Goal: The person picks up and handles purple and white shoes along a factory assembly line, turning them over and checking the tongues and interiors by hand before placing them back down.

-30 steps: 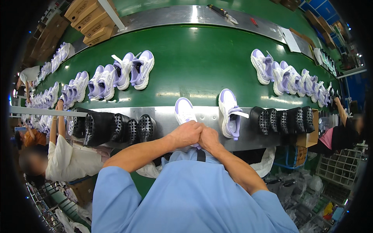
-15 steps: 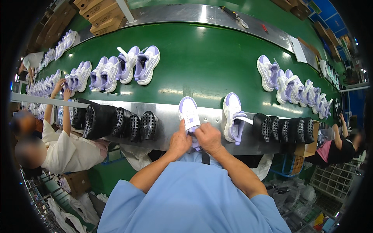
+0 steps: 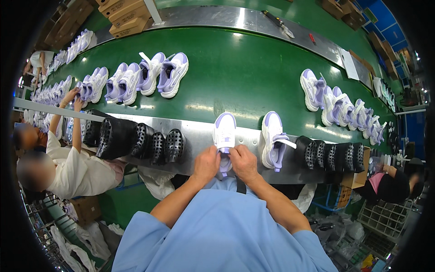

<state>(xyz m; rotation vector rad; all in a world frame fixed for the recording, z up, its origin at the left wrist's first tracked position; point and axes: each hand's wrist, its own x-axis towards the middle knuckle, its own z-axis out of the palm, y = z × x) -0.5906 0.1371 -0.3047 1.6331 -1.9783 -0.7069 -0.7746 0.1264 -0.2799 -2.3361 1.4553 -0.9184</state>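
Note:
A white and lavender sneaker [image 3: 225, 128] stands on the metal ledge in front of me, toe pointing away. My left hand [image 3: 207, 164] is closed at the left side of its opening, near the strap across the instep. At the opposite side, my right hand [image 3: 243, 163] pinches the sneaker's upper by the same strap. The fingertips are partly hidden, so which edge each one grips is not plain. A matching sneaker [image 3: 272, 140] stands apart to the right, its white strap loose and sticking out to the right.
Black perforated shoe forms [image 3: 174, 146] line the ledge on the left, with more black forms [image 3: 333, 155] on the right. Beyond is a green conveyor belt [image 3: 244, 72] carrying sneakers [image 3: 173, 75] at both sides. Co-workers work at left and right. Cutters [image 3: 278, 23] lie on the far rail.
The sneaker has turned straighter, and its strap now lies flatter over the instep. My left hand has shifted down to the opening's side, level with my right.

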